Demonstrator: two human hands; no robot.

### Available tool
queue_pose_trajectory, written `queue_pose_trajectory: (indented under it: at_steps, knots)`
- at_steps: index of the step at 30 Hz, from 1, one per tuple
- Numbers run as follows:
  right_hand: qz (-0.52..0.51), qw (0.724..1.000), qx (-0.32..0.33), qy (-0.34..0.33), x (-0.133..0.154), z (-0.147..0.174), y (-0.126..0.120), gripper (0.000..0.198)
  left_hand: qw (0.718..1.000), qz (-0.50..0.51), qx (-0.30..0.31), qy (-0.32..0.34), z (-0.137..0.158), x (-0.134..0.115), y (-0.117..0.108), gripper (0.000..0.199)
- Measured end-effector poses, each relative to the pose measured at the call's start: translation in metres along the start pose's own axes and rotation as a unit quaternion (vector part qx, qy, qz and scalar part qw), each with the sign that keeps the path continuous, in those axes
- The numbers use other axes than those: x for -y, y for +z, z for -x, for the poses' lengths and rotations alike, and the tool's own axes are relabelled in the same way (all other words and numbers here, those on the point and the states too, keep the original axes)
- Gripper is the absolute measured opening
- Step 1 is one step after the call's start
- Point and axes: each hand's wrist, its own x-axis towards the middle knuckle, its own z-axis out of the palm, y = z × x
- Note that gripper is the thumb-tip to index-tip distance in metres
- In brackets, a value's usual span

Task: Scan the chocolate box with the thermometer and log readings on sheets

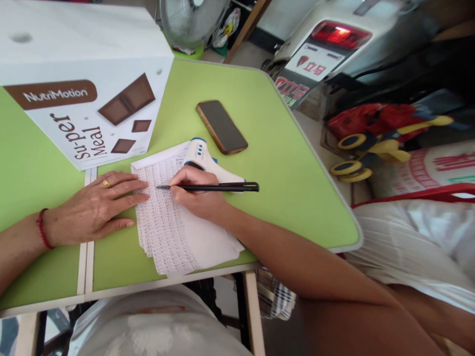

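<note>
My left hand lies flat on the green table, fingers stretched out, the fingertips touching the left edge of a stack of papers. A ring and a red bracelet are on it. My right hand grips a black pen, its tip on the top sheet. Dense rows of small handwriting cover part of this sheet; its right side is blank. Just beyond my right hand, a white and blue infrared thermometer rests on the papers. Farther back lies a smartphone with a dark screen.
A large white NutriMotion box stands on the green folding table at the back left. Behind are a fan and a white scooter. To the right are a yellow and blue wheeled toy and a person in white.
</note>
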Motion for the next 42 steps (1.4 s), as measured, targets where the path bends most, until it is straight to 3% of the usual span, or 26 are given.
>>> queue_pose_trajectory:
  at_steps: [42]
  knots:
    - [-0.003, 1.000, -0.015, 0.006, 0.0017, -0.0020, -0.0011, 0.007, 1.000, -0.005, 0.001, 0.002, 0.0004, 0.0009, 0.0011, 0.044]
